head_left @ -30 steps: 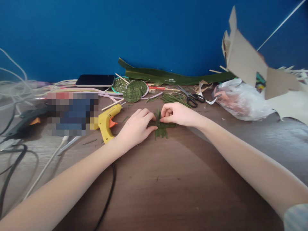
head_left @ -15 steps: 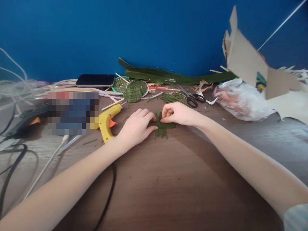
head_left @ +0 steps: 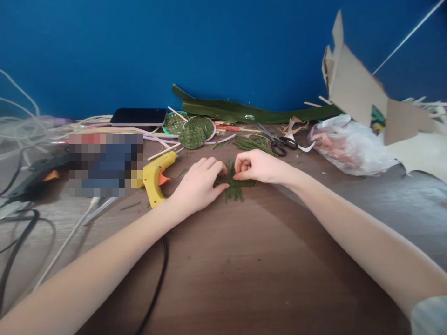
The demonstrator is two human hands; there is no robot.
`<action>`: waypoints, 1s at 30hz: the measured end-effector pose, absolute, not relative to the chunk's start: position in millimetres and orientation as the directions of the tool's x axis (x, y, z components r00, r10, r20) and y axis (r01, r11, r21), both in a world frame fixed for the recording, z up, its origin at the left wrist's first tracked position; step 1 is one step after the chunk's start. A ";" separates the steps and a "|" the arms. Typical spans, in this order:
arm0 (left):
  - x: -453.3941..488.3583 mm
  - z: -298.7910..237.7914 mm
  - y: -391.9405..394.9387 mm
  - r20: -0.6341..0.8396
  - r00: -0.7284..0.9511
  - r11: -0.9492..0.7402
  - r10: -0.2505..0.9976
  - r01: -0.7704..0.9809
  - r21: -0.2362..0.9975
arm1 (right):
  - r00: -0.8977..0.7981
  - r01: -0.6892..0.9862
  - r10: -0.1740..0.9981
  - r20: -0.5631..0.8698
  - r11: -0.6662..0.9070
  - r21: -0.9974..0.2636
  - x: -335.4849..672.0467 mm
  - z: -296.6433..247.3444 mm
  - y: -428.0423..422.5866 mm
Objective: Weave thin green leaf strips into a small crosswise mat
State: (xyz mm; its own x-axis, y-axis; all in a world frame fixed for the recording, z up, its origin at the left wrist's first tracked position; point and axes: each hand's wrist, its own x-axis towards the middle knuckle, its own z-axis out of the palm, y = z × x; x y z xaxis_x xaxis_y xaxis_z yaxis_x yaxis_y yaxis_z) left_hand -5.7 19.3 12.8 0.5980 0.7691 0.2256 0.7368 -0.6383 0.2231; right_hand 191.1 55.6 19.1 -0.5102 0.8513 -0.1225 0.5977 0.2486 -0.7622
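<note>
Flat on the table lies a small cross-shaped piece of woven green leaf strips (head_left: 235, 190). My left hand (head_left: 204, 183) rests at its left side, thumb and fingers bent in on the strips there. From the right, my right hand (head_left: 254, 166) pinches at the upper middle of the weave with thumb and forefinger, the other fingers curled. The fingers partly cover the weave's centre and left arm. Just behind my right hand is a heap of cut green leaf strips (head_left: 256, 143), with black-handled scissors (head_left: 279, 144) beside it.
A yellow glue gun (head_left: 157, 179) lies left of my left hand, its black cord running forward. Farther back are round woven leaf discs (head_left: 193, 132), a phone (head_left: 138, 117) and a long green leaf (head_left: 251, 110). A plastic bag (head_left: 352, 146) and cut cardboard (head_left: 359, 86) stand right.
Very little differs. Both hands stay on the woven strips in nearly the same pose, with only a slight shift of the right fingers.
</note>
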 end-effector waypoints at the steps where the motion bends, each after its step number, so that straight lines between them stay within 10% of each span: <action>1: -5.7 12.8 18.9 0.237 0.615 -0.658 0.752 0.720 0.220 | -0.511 0.598 0.851 -0.121 0.250 -0.762 191.2 18.6 55.9; 19: -5.2 14.1 16.9 0.211 0.649 -0.677 0.731 0.653 0.340 | -0.524 0.519 0.833 -0.177 0.148 -0.842 194.7 27.2 56.1; 30: -5.3 13.5 18.0 0.260 0.748 -0.791 0.610 0.591 0.156 | -0.501 0.388 0.859 -0.102 0.118 -0.914 187.0 30.8 49.9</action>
State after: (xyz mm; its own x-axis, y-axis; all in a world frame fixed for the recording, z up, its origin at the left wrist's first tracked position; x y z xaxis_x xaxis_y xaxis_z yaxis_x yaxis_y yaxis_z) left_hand -5.3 18.0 13.5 0.7482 0.6103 0.2603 0.5912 -0.7913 0.1559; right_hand 187.0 49.9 30.8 -0.5010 0.8594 -0.1021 0.3883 0.1178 -0.9140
